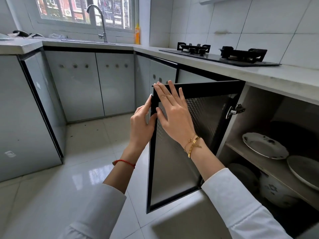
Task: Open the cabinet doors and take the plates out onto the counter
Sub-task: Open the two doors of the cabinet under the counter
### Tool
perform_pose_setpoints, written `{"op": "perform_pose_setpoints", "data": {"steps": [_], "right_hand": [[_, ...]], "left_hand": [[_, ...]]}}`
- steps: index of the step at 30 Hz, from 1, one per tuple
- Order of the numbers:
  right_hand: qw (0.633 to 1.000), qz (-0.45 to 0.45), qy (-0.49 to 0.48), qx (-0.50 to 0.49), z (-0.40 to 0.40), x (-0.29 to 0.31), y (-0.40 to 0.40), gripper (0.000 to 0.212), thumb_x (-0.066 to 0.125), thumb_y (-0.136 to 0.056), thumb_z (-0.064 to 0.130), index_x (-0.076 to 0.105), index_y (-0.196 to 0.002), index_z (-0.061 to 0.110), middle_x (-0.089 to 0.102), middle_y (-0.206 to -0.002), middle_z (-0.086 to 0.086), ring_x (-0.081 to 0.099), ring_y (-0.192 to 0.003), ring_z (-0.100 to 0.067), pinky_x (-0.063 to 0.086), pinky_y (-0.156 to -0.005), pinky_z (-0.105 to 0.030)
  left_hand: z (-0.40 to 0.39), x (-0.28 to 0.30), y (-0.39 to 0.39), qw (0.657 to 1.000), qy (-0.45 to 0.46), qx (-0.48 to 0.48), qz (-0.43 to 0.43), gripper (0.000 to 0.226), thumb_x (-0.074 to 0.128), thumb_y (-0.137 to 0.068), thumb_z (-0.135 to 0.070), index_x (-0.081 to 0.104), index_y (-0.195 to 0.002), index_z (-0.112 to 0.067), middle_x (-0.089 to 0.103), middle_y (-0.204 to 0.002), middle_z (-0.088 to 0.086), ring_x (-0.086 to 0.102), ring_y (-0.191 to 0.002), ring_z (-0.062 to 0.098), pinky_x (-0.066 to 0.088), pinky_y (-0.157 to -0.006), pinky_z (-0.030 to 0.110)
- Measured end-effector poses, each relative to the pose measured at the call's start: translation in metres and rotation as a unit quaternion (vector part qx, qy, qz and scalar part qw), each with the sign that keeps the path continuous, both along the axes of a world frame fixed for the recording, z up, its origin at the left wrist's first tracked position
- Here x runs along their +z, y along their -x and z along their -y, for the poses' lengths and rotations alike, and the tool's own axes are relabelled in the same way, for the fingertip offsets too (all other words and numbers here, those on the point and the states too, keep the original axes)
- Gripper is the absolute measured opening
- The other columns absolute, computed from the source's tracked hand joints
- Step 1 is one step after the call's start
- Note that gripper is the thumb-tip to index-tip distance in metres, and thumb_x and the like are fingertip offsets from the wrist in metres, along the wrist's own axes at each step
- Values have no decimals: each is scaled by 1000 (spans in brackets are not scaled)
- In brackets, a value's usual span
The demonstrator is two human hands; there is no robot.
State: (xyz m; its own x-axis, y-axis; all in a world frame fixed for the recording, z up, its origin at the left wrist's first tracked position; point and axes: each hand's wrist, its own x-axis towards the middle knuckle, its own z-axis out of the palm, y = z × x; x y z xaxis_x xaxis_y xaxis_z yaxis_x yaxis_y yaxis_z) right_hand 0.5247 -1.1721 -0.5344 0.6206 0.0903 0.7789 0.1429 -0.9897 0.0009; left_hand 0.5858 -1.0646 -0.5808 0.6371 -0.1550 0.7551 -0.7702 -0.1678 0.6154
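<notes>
A black-framed cabinet door point(174, 163) with patterned glass stands swung wide open below the counter point(269, 76). My left hand point(142, 123) grips the door's free edge, fingers curled round the frame. My right hand point(172, 111) lies flat on the inner face of the glass, fingers spread. Inside the open cabinet, a white plate point(265, 145) with dark marks sits on the shelf point(274, 167), and a second plate point(303, 171) lies to its right, cut off by the view's edge. Below the shelf rests a white patterned bowl point(274, 190).
A black gas hob point(222, 55) sits on the counter above the cabinet. Shut grey cabinet doors point(89, 85) run along the back under the sink tap point(101, 19). An orange bottle point(137, 34) stands in the corner. Glossy tiled floor point(81, 163) lies to the left.
</notes>
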Motion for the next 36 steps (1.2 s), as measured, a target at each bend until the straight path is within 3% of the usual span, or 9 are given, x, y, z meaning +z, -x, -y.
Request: {"op": "perform_pose_setpoints", "data": {"steps": [6, 11, 15, 18, 21, 26, 36], "right_hand": [[1000, -17, 12, 1, 2, 2, 13, 61, 48, -97, 26, 23, -152, 17, 23, -160, 3, 4, -151, -21, 13, -122, -48], [1000, -10, 2, -7, 5, 3, 32, 60, 47, -98, 27, 23, -152, 15, 23, -160, 1, 4, -151, -21, 12, -123, -47], [999, -13, -7, -39, 17, 0, 53, 58, 45, -99, 27, 24, -151, 12, 25, -159, -1, 6, -151, -19, 11, -123, -45], [997, -19, -6, -79, 32, -4, 72, 57, 43, -100, 28, 25, -151, 12, 27, -159, -2, 7, -151, -18, 10, -124, -43], [992, -26, -17, -119, 50, -10, 93, 55, 42, -101, 29, 25, -151, 13, 27, -158, -2, 8, -151, -18, 12, -123, -44], [981, -25, -40, -188, 82, -17, 136, 57, 43, -100, 26, 23, -151, 13, 25, -159, 0, 8, -150, -16, 14, -123, -44], [939, -17, -46, -340, 137, -20, 222, 56, 42, -100, 27, 23, -151, 15, 25, -159, -2, 8, -150, -18, 12, -123, -45]], "left_hand": [[2, -1, 10, 1000, 9, 6, 5, 60, 59, -89, -5, 41, -145, -13, 61, -133, 4, 59, -120, 19, 51, -99, 41], [0, -4, 21, 998, 5, 46, 45, 61, 63, -88, -4, 40, -145, -7, 61, -132, 6, 55, -123, 19, 41, -108, 24], [7, -5, 37, 987, -17, 105, 117, 60, 58, -91, 0, 36, -147, -6, 43, -151, 7, 32, -144, 21, 32, -117, 43], [17, -6, 51, 969, -66, 126, 204, 54, 54, -93, 0, 39, -145, -2, 36, -154, 10, 26, -147, 26, 24, -119, 50], [32, -4, 64, 963, -93, 72, 242, 47, 51, -97, -5, 41, -143, -1, 39, -152, 13, 29, -145, 28, 29, -116, 51], [68, -5, 77, 965, -132, -37, 223, 50, 54, -96, -10, 41, -144, -5, 40, -152, 9, 29, -145, 22, 33, -115, 46], [151, 0, 114, 953, -151, -139, 224, 53, 56, -96, -22, 42, -144, -9, 42, -151, 6, 31, -144, 19, 26, -120, 40]]}}
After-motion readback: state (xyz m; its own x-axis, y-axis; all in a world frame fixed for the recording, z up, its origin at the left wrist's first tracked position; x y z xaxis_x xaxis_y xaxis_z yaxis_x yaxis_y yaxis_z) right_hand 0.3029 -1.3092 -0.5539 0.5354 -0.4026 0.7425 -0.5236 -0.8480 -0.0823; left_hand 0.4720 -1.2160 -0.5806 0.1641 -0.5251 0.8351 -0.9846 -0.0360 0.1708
